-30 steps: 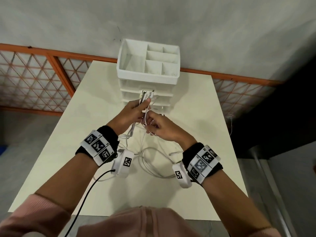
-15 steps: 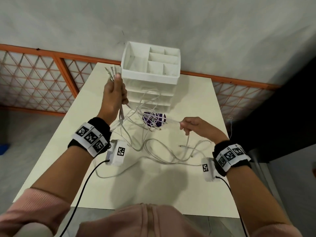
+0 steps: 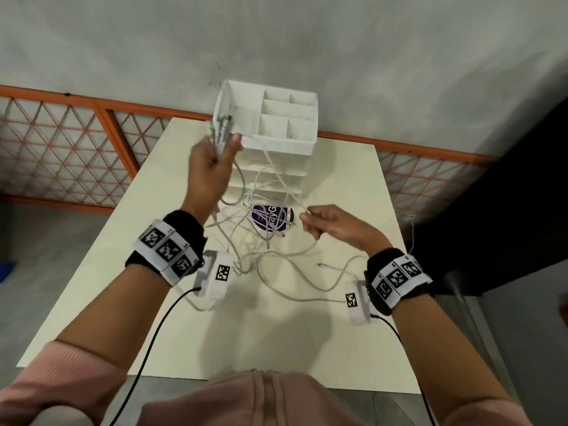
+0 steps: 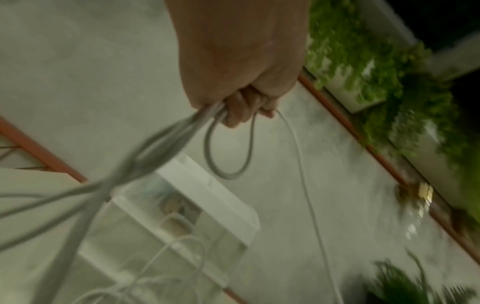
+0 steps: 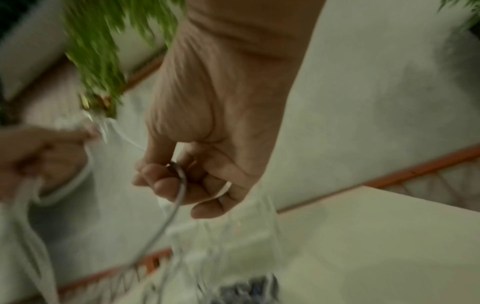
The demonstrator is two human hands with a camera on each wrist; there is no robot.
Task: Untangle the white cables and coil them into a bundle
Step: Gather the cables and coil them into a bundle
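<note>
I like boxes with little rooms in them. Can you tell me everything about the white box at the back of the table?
The white box looks like plastic. It stands upright at the far end of the pale table, near the grey wall. Its open top is split by thin walls into one big compartment and several smaller ones, and they look empty. Below are stacked levels that look like drawers. White cables hang in front of it; whether they touch it is unclear. The left hand is raised beside it.
</note>
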